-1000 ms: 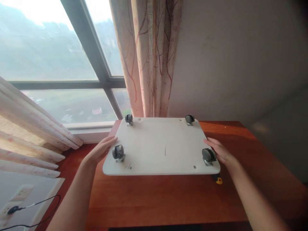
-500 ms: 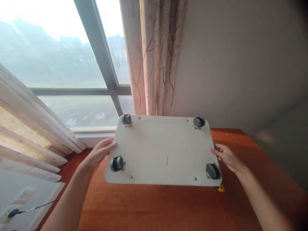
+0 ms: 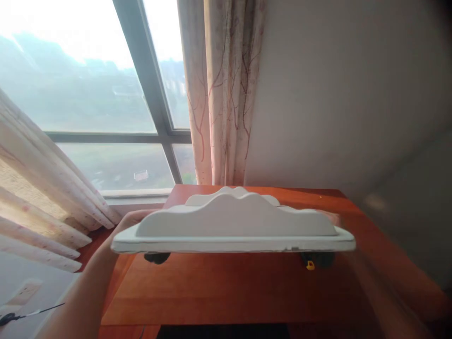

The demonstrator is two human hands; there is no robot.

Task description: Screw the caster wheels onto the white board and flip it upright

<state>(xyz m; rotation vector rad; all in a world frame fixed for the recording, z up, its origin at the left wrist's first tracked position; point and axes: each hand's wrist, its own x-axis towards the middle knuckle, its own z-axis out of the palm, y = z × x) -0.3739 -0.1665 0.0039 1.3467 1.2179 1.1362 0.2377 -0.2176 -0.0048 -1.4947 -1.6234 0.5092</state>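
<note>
A white wheeled stand (image 3: 233, 243) is held level above the wooden table, seen edge-on. Its scalloped front rail (image 3: 236, 219) stands up, with a second rail (image 3: 271, 200) showing behind. Dark casters hang underneath; the left one (image 3: 157, 257) shows partly, and the right one is in shadow. My left hand (image 3: 136, 217) grips the left end, its fingers largely hidden behind the stand. On the right end is my right hand (image 3: 332, 218), blurred and mostly covered by the rail. A small yellow thing (image 3: 310, 265) shows below the right front edge; its kind is unclear.
The reddish wooden table (image 3: 212, 296) lies beneath the stand. A wall (image 3: 335, 103) rises behind it. Patterned curtains (image 3: 226, 94) and a window (image 3: 102, 103) are at the back and left. A plug with a cord (image 3: 10, 318) is at the lower left.
The stand has turned over from showing its underside and casters to sitting rails-up, casters down. It is now seen edge-on, with both hands still at its ends.
</note>
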